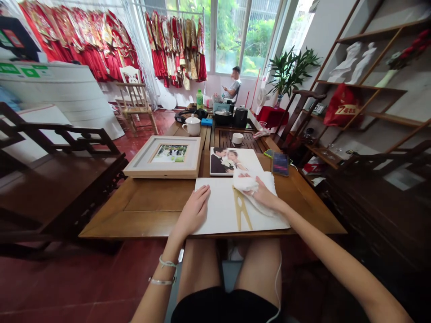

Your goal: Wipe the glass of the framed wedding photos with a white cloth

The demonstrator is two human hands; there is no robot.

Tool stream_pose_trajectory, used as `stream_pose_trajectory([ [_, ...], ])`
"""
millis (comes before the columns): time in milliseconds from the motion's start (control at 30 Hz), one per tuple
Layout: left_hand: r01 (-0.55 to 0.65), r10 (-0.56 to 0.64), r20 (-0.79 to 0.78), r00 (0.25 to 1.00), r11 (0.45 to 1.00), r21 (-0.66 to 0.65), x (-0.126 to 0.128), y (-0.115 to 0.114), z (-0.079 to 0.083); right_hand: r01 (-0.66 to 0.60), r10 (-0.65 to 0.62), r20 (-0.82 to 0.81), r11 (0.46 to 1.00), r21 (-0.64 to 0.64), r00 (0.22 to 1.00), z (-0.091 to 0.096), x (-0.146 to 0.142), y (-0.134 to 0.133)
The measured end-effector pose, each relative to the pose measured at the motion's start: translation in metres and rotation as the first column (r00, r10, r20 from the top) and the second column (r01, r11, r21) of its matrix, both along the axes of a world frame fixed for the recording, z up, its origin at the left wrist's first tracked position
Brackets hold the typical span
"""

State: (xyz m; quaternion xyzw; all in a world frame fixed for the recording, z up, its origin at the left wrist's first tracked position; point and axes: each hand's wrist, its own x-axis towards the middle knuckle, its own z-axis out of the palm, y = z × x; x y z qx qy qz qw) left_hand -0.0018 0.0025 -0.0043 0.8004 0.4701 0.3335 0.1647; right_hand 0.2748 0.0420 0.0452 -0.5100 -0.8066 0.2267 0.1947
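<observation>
White board point(215, 213), at the tabletop's point(141, 197) near edge: probably light, stiff; best held by its sides. Left hand point(196, 210) lies flat, gripping nothing; right hand's point(261, 192) fingers curl into bunched cloth point(245, 183).

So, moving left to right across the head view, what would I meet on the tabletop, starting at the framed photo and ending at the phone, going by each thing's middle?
Framed photo, left hand, tan A-shaped piece, right hand, phone.
</observation>
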Motion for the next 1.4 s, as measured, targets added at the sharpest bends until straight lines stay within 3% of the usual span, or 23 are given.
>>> stream_pose_trajectory([
  [67,0.003,-0.003,-0.008,1.0,1.0,-0.007,0.0,0.0,0.0,0.075,-0.075,-0.006,0.997,0.018,0.997,-0.007,-0.017,-0.009],
  [167,0.006,-0.007,-0.021,1.0,1.0,-0.019,0.0,-0.001,0.001,0.089,-0.088,-0.023,0.995,0.041,0.996,-0.007,-0.036,-0.046],
  [267,0.008,-0.008,-0.016,1.0,1.0,-0.014,0.0,-0.001,0.002,-0.128,0.126,0.027,0.99,0.067,0.992,0.005,-0.04,-0.088],
  [367,0.005,-0.005,-0.008,1.0,1.0,-0.006,0.0,-0.001,0.002,-0.395,0.389,0.125,0.919,0.024,0.913,0.019,-0.031,-0.107],
  [467,0.007,-0.007,-0.014,1.0,1.0,-0.008,0.0,-0.001,0.001,-0.422,0.42,0.105,0.907,-0.004,0.901,0.024,-0.022,-0.093],
  [700,0.013,-0.014,-0.026,1.0,1.0,-0.016,-0.001,0.0,0.001,-0.246,0.243,0.049,0.967,0.066,0.969,0.011,-0.033,-0.013],
  [800,0.018,-0.018,-0.034,0.999,1.0,-0.019,-0.002,0.0,0.001,-0.18,0.173,0.096,0.98,0.079,0.98,0.012,-0.045,0.001],
  [933,0.012,-0.012,-0.018,1.0,1.0,-0.013,-0.001,0.0,0.001,-0.203,0.188,0.219,0.978,0.048,0.957,0.017,-0.053,-0.024],
  [1133,0.01,-0.011,-0.016,1.0,1.0,-0.016,0.001,0.0,0.003,-0.346,0.32,0.298,0.937,0.038,0.899,0.02,-0.058,-0.12],
  [1200,0.012,-0.013,-0.023,1.0,1.0,-0.019,0.001,-0.001,0.003,-0.4,0.378,0.288,0.916,0.02,0.88,0.022,-0.059,-0.138],
  [1300,0.015,-0.015,-0.032,0.999,1.0,-0.026,0.0,-0.001,0.004,-0.377,0.364,0.298,0.926,-0.016,0.882,0.025,-0.061,-0.129],
  [1400,0.012,-0.014,-0.037,0.999,0.999,-0.032,0.0,0.0,0.004,-0.265,0.257,0.334,0.964,-0.025,0.907,0.027,-0.064,-0.086],
])
